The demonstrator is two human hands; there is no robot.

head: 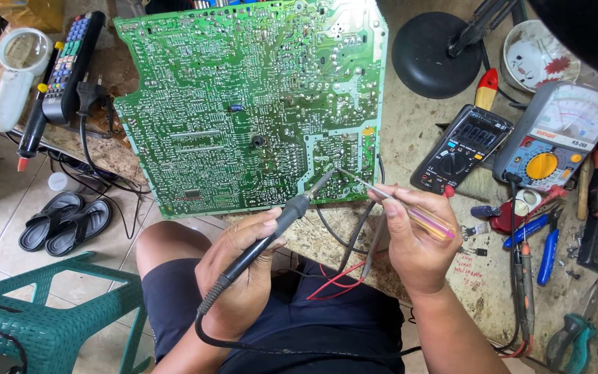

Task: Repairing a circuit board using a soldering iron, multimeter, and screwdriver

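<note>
A left hand (240,277) is gripping a soldering iron (271,232) while the right hand (413,242) is pinching a screwdriver (399,204), both tips meeting on the green circuit board (243,104) just above them.

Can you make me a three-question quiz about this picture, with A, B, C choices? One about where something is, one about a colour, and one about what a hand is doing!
1. Where do the sandals lie?
A. on the tiled floor, left of the knee
B. on the circuit board
C. on the stool

2. What colour is the plastic stool?
A. red
B. green
C. white

3. What is the left hand doing?
A. resting open
B. pressing the remote
C. gripping a soldering iron

Answers:
1 A, the pair sits on the floor tiles beside the stool.
2 B, its top and legs are teal green.
3 C, its fingers wrap the black handle, the tip at the green circuit board, while the right hand holds a thin yellow-handled tool.
</note>
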